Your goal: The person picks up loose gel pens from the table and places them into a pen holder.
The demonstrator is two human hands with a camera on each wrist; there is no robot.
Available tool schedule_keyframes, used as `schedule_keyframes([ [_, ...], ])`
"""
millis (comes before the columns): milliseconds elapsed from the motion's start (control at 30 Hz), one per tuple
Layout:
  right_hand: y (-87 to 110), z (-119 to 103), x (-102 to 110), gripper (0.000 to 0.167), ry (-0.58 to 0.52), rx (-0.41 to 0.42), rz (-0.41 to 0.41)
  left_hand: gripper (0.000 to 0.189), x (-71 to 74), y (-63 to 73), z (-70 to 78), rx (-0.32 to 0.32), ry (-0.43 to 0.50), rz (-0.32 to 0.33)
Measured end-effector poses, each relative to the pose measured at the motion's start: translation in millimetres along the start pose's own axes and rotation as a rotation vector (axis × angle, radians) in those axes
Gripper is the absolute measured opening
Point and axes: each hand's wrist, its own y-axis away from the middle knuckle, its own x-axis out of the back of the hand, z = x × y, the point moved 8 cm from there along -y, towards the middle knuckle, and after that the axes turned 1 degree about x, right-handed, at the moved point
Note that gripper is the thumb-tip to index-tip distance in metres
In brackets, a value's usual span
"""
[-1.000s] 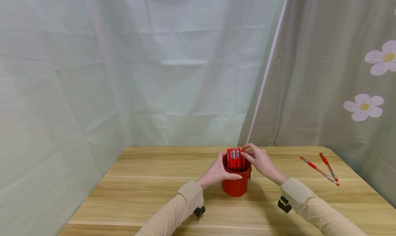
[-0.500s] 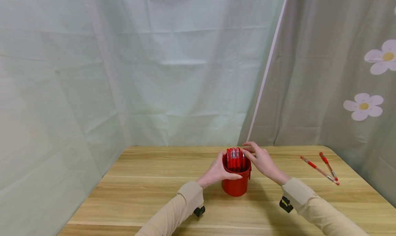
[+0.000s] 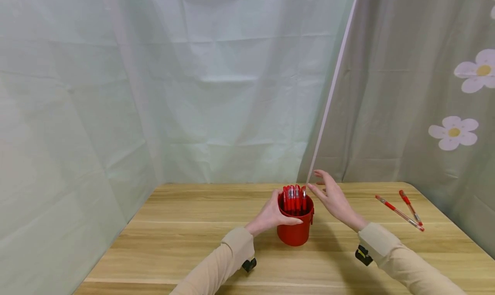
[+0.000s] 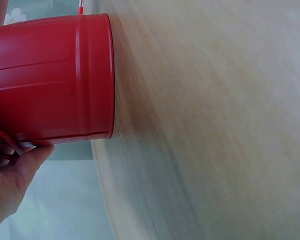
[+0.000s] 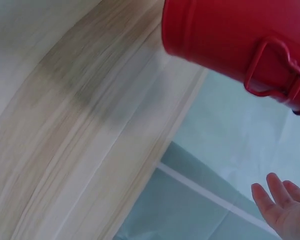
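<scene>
A small red metal bucket [image 3: 293, 235] stands upright on the table, packed with several red-capped pens [image 3: 291, 200] whose tops rise above its rim. My left hand [image 3: 269, 214] grips the bucket at its left side, the thumb lying along the front of the rim. In the left wrist view, a finger [image 4: 32, 162] shows against the bucket wall by a handle. To the right of the pens my right hand [image 3: 335, 201] is raised, holding nothing, its fingers [image 5: 277, 188] spread. A side handle [image 5: 251, 75] of the bucket appears in the right wrist view.
Two red pens [image 3: 400, 213] lie at the right of the wooden table [image 3: 185, 243], their near ends close together. Behind the table's far edge hang pale curtains [image 3: 239, 93]; the grey curtain [image 3: 390, 114] at the right has white flowers.
My right hand has let go of a pen in the bucket and drawn away up and to the right, its fingers opening. My left hand and the bucket have stayed in place.
</scene>
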Motion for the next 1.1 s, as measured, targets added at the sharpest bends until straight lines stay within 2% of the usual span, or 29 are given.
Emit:
schedule_keyframes([
  [267,3.0,12.6,7.7,0.06,0.065,-0.022,0.003,0.074,0.7,-1.2,0.5,-0.002,0.009,0.004],
  [433,6.0,19.1,14.8,0.061,0.159,-0.012,0.031,0.072,-0.1,-0.2,1.5,0.002,0.021,-0.006],
  [567,7.3,30.1,20.7,0.063,0.23,-0.042,0.037,0.072,-0.1,-0.3,1.6,0.007,0.021,-0.006],
  [733,11.1,44.8,28.6,0.065,0.257,-0.072,0.034,0.072,0.3,-0.9,2.0,-0.003,0.005,0.001],
  [967,21.1,60.6,41.5,0.066,0.366,-0.037,0.047,0.071,-0.1,-1.7,-0.7,0.005,0.022,-0.003],
  [1100,25.2,69.8,49.1,0.068,0.433,-0.047,0.062,0.071,0.7,-2.1,-1.8,0.004,0.019,0.001],
])
